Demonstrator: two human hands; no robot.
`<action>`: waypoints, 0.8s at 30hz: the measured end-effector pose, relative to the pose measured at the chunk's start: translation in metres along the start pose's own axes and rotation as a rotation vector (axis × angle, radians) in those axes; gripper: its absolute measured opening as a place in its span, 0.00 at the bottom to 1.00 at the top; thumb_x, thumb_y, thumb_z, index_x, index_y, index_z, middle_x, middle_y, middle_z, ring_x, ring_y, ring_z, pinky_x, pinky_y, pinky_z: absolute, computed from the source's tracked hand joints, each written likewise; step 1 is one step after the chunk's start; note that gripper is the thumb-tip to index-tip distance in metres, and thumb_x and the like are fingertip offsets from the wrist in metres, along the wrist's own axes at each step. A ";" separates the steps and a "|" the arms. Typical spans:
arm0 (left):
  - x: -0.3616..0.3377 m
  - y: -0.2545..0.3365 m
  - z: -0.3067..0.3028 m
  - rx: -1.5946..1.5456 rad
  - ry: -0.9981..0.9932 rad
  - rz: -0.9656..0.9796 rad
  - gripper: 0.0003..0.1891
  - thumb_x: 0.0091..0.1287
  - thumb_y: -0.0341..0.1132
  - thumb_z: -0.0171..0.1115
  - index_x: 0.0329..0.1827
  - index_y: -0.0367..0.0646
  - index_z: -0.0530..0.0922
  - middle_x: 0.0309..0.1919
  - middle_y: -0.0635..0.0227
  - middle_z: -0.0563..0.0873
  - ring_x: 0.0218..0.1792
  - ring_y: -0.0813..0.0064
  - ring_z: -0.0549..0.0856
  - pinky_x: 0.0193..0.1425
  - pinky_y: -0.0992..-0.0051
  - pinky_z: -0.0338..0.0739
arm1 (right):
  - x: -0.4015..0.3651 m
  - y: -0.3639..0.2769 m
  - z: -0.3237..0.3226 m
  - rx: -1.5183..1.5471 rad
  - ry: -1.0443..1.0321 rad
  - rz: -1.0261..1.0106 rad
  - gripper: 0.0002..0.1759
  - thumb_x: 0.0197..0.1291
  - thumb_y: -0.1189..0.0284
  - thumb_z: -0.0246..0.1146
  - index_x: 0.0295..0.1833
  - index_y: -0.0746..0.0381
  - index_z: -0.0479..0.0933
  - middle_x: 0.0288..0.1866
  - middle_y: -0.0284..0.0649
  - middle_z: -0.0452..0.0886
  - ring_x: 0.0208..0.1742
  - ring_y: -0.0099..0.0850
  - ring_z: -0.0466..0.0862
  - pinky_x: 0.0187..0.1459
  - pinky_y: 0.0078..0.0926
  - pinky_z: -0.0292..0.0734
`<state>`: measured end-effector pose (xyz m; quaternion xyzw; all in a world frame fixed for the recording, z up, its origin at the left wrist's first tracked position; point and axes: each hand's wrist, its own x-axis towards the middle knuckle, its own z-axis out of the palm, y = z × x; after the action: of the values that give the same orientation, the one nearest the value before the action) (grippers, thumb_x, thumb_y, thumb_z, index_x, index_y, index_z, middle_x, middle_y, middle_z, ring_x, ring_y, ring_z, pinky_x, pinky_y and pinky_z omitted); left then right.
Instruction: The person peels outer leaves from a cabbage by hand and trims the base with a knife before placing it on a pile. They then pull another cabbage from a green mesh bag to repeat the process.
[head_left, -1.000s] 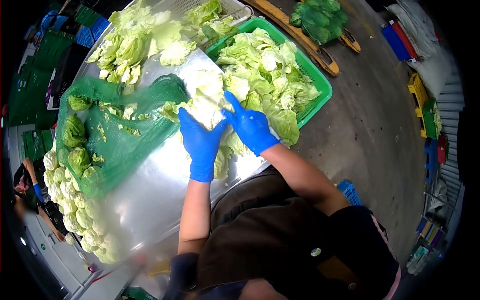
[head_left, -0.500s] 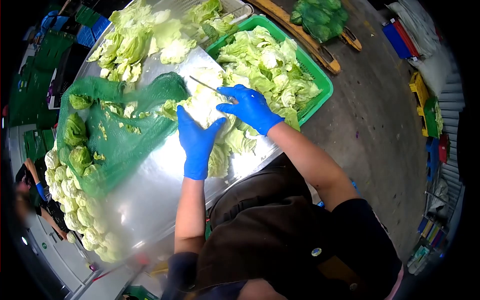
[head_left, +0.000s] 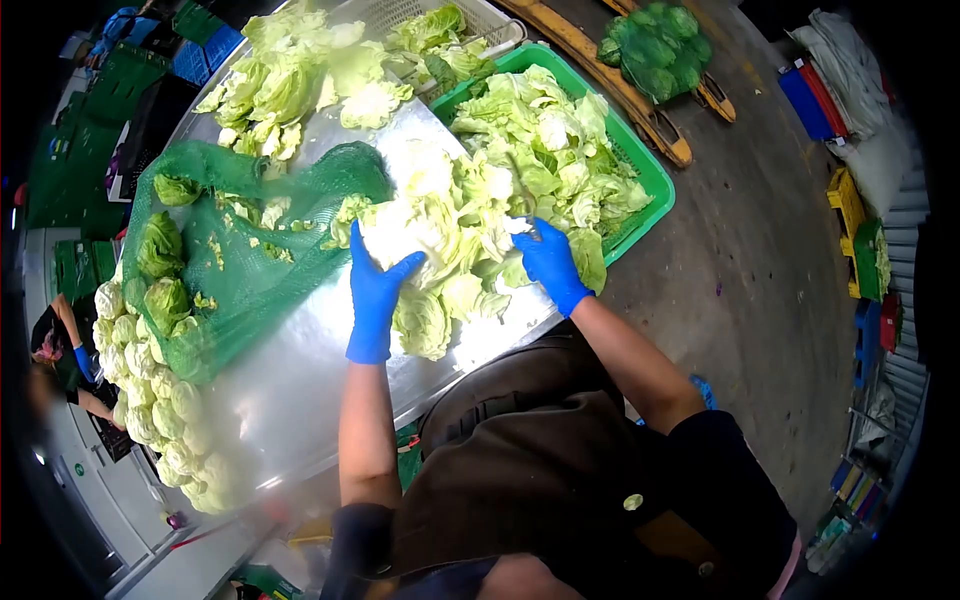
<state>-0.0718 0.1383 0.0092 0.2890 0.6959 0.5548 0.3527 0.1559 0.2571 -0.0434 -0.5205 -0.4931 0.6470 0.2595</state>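
Note:
My left hand [head_left: 376,300], in a blue glove, is cupped against a pale cabbage [head_left: 393,234], thumb on its right side and fingers on its left. Glare washes out much of the cabbage. My right hand [head_left: 550,264], gloved in blue too, is closed around a knife [head_left: 519,182]. Its thin blade points away from me over the leaves, and the handle is mostly hidden. Between the hands and beyond them lie loose cabbage leaves [head_left: 462,296] on the metal table [head_left: 300,385]. A green crate [head_left: 655,205] full of leaves stands just past my right hand.
Green netting [head_left: 265,265] lies on the table at left, with trimmed cabbages [head_left: 165,405] piled along the edge. More leaves [head_left: 285,75] and a white basket [head_left: 505,35] are at the back. A netted cabbage sack [head_left: 655,50] is near a yellow pallet truck [head_left: 600,75]. Another person [head_left: 70,340] is far left.
My right hand has moved right with the knife, away from the cabbage and my left hand. The blade has swung from pointing left to pointing away. My left hand remains at the cabbage.

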 end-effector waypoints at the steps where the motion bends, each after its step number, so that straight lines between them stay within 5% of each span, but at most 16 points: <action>1: -0.003 0.000 0.001 -0.044 -0.006 0.008 0.58 0.49 0.26 0.80 0.79 0.33 0.46 0.63 0.50 0.75 0.59 0.63 0.79 0.62 0.69 0.76 | -0.002 -0.010 0.000 0.040 -0.022 -0.032 0.21 0.59 0.80 0.63 0.60 0.64 0.76 0.52 0.40 0.82 0.45 0.24 0.82 0.49 0.23 0.77; 3: -0.008 -0.001 0.008 -0.072 -0.011 -0.021 0.60 0.49 0.30 0.81 0.79 0.32 0.45 0.69 0.47 0.67 0.68 0.60 0.71 0.71 0.66 0.68 | -0.004 -0.042 0.001 0.124 -0.030 -0.428 0.25 0.60 0.83 0.61 0.64 0.64 0.73 0.57 0.41 0.80 0.53 0.25 0.81 0.53 0.23 0.76; 5: -0.010 -0.001 0.018 0.329 0.144 0.090 0.61 0.49 0.41 0.81 0.78 0.30 0.45 0.75 0.42 0.58 0.76 0.53 0.59 0.78 0.61 0.55 | -0.012 -0.084 0.015 0.041 -0.040 -0.599 0.30 0.60 0.85 0.59 0.69 0.63 0.68 0.64 0.41 0.77 0.63 0.27 0.77 0.61 0.24 0.73; 7: -0.006 0.025 0.037 0.461 0.224 0.142 0.64 0.48 0.50 0.80 0.78 0.29 0.44 0.77 0.40 0.50 0.79 0.48 0.48 0.81 0.59 0.45 | -0.009 -0.104 0.038 0.075 -0.195 -0.533 0.30 0.62 0.81 0.59 0.71 0.63 0.67 0.66 0.45 0.75 0.65 0.30 0.75 0.63 0.28 0.72; 9: 0.009 0.025 0.050 0.697 0.283 0.172 0.64 0.48 0.53 0.80 0.78 0.30 0.46 0.76 0.37 0.52 0.77 0.42 0.52 0.79 0.55 0.51 | 0.005 -0.106 0.069 0.157 -0.272 -0.405 0.31 0.63 0.73 0.60 0.72 0.64 0.66 0.66 0.49 0.76 0.65 0.35 0.77 0.62 0.31 0.73; 13: 0.011 0.009 0.046 0.716 0.299 0.184 0.62 0.48 0.52 0.80 0.78 0.32 0.47 0.76 0.37 0.53 0.76 0.40 0.54 0.77 0.52 0.53 | 0.043 -0.080 0.092 -0.240 -0.202 -0.182 0.28 0.60 0.64 0.60 0.65 0.63 0.73 0.56 0.56 0.81 0.58 0.49 0.81 0.58 0.38 0.76; 17: -0.028 0.002 0.036 0.569 0.273 0.210 0.61 0.49 0.46 0.80 0.78 0.33 0.47 0.76 0.40 0.52 0.77 0.43 0.51 0.79 0.54 0.48 | 0.031 -0.044 0.077 -0.478 -0.110 -0.499 0.16 0.62 0.66 0.62 0.55 0.56 0.81 0.37 0.47 0.86 0.40 0.45 0.87 0.42 0.38 0.81; 19: -0.042 -0.008 0.032 0.508 0.266 0.251 0.61 0.49 0.43 0.81 0.79 0.34 0.46 0.77 0.44 0.50 0.78 0.48 0.51 0.80 0.56 0.46 | 0.011 -0.051 0.067 -0.588 -0.166 -0.407 0.19 0.63 0.67 0.64 0.60 0.54 0.80 0.47 0.43 0.87 0.43 0.37 0.87 0.46 0.32 0.81; 24: -0.055 -0.015 0.022 0.391 0.271 0.228 0.62 0.46 0.39 0.82 0.79 0.36 0.45 0.75 0.49 0.54 0.76 0.53 0.55 0.79 0.59 0.52 | -0.009 -0.053 0.060 -0.542 -0.313 -0.377 0.31 0.58 0.67 0.66 0.70 0.50 0.72 0.59 0.37 0.83 0.52 0.36 0.86 0.52 0.32 0.79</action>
<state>-0.0219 0.1042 0.0010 0.3510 0.7937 0.4797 0.1291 0.0936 0.2473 0.0065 -0.3650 -0.7675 0.5056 0.1483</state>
